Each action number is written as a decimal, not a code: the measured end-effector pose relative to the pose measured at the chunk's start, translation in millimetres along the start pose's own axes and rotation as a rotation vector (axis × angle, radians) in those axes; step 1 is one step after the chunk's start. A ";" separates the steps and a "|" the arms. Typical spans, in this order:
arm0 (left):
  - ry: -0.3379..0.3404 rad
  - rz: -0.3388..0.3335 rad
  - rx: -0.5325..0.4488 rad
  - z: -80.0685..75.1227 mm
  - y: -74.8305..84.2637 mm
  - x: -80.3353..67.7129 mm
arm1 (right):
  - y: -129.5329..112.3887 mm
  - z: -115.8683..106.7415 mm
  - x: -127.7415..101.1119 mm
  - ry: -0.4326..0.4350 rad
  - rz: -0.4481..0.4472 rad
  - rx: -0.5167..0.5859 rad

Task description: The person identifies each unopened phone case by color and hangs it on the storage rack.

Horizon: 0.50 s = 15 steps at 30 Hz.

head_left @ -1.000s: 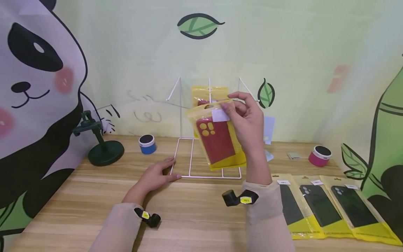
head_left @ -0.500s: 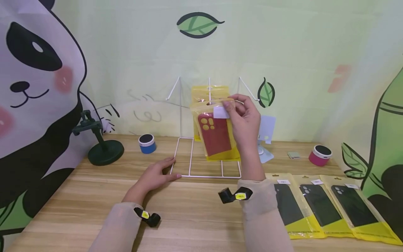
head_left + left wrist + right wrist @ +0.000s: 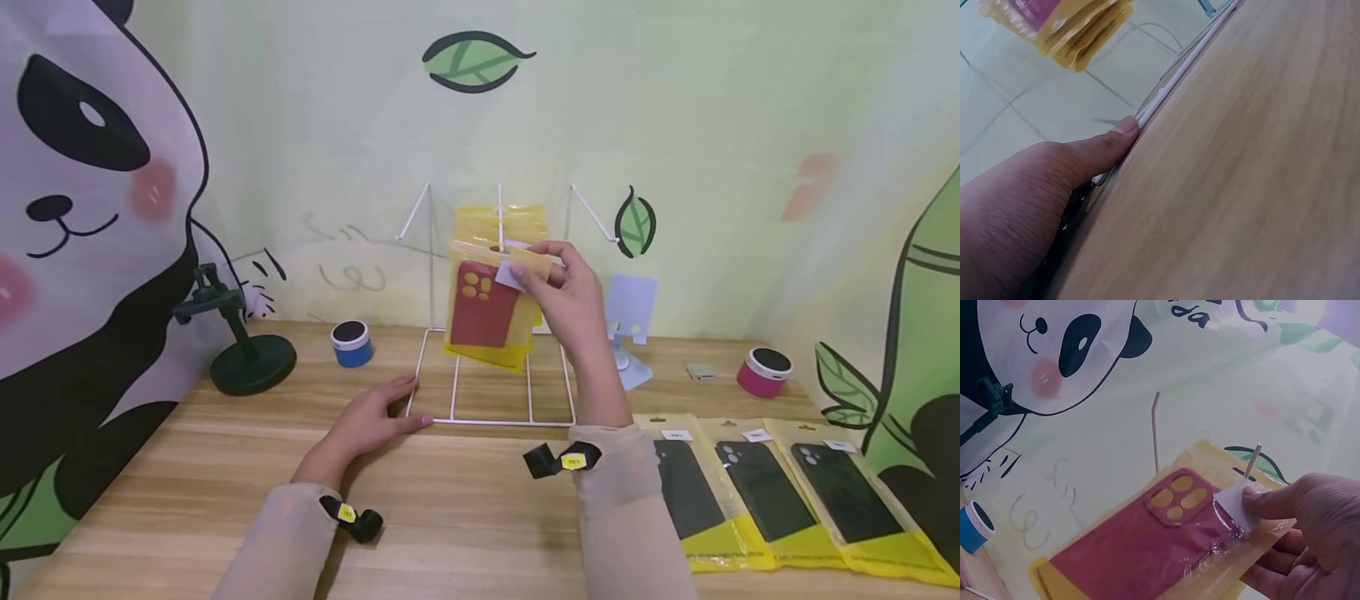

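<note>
My right hand (image 3: pixel 558 279) pinches the top of a yellow packet holding a red phone case (image 3: pixel 482 304) (image 3: pixel 1147 540), thumb on its white label (image 3: pixel 1235 505). The packet hangs tilted at the middle hook (image 3: pixel 1251 460) of a white wire display rack (image 3: pixel 491 417), in front of other yellow packets (image 3: pixel 501 221) on that hook. My left hand (image 3: pixel 375 415) lies flat on the wooden table, fingers straight, with the thumb (image 3: pixel 1107 142) against the rack's base wire (image 3: pixel 1182 72).
Three yellow packets with black cases (image 3: pixel 757 492) lie at the front right of the table (image 3: pixel 465 500). A green stand (image 3: pixel 240 350) and blue round tin (image 3: pixel 351 342) sit at the back left. A pale phone holder (image 3: pixel 628 329) and pink tin (image 3: pixel 761 371) stand at the back right.
My right hand carried the red-case packet up and back from in front of the rack onto the middle hook; the packet swung leftward. My left hand stayed put.
</note>
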<state>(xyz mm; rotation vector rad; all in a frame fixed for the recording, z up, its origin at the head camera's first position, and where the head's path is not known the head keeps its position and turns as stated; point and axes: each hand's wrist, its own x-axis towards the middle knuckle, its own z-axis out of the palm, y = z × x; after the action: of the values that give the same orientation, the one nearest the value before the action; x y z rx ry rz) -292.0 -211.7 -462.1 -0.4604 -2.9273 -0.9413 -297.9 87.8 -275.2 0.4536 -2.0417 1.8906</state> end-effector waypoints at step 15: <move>0.000 -0.012 0.001 2.5 -0.1 -1.2 | 16.4 1.5 4.0 0.020 -0.007 -0.066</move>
<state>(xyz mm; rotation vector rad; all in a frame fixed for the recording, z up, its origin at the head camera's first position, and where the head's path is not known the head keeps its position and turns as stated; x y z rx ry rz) -290.7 -210.6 -464.3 -0.4428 -2.9337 -0.9409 -308.7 87.5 -288.2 0.4232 -2.0795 1.8106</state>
